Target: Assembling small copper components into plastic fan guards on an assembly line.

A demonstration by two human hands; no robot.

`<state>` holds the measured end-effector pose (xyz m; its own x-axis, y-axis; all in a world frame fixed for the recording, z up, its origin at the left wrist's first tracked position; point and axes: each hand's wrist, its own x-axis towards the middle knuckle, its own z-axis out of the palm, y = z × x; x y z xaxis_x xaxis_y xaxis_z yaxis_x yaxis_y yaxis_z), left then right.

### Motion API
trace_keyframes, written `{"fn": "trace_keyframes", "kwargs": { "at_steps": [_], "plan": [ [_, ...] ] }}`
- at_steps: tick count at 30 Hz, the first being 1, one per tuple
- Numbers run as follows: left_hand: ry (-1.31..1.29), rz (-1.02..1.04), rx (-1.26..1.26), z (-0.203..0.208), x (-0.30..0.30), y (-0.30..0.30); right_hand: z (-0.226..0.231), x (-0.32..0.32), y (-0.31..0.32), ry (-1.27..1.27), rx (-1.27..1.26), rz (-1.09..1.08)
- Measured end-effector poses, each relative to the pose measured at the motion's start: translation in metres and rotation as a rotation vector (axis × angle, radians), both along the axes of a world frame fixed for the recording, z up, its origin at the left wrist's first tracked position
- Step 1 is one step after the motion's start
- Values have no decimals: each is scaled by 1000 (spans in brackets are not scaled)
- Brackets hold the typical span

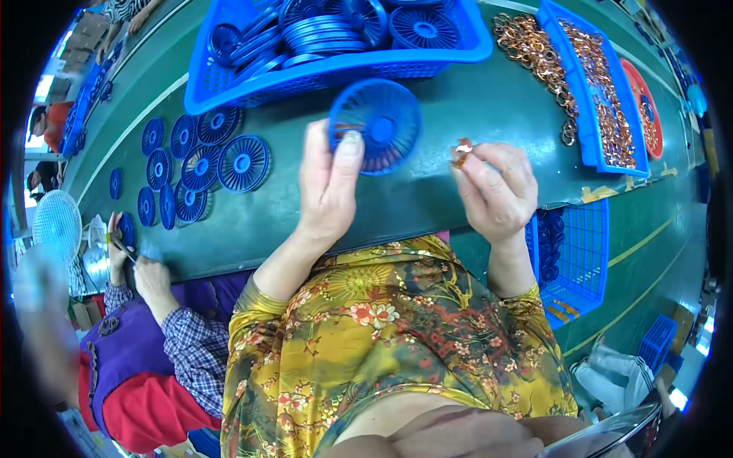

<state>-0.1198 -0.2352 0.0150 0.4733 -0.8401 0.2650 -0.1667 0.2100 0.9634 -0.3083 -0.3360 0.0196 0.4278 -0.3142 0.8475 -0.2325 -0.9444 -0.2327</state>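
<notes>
My left hand (330,183) grips a round blue plastic fan grille (391,153) by its left edge, thumb on the near face. The grille is tilted up above the table and slightly blurred. Between the thumb and fingertips of my right hand (500,191) is a small shiny copper-coloured metal piece (462,151), apart from the grille; its exact shape is too small to tell. Beyond my hands a blue basket (328,76) is heaped with similar grilles (424,27). More blue grilles (243,163) lie flat on the green table (305,137) to the left.
Copper-coloured rings lie in a loose pile (534,57), in a long blue tray (603,164) and in a red dish (653,145) at the right. A blue crate (584,267) stands below the table edge. At the left, a co-worker's hands (153,278) work on another grille.
</notes>
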Motion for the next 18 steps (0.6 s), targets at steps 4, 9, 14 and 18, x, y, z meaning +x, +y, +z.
{"fn": "trace_keyframes", "kwargs": {
  "at_steps": [4, 9, 14, 18],
  "plan": [
    [322, -221, 106, -5, -8, 0, 0, 22, 9, -36, -4, 100],
    [197, -196, 101, 1, -16, 4, 2, 36, 14, 27, 57, 92],
    [-36, -164, 53, -10, -15, 10, 1, 44, 19, 163, 211, 70],
    [33, -163, 93, -11, -8, 5, -9, 48, 24, 146, 299, 6]
  ]
}}
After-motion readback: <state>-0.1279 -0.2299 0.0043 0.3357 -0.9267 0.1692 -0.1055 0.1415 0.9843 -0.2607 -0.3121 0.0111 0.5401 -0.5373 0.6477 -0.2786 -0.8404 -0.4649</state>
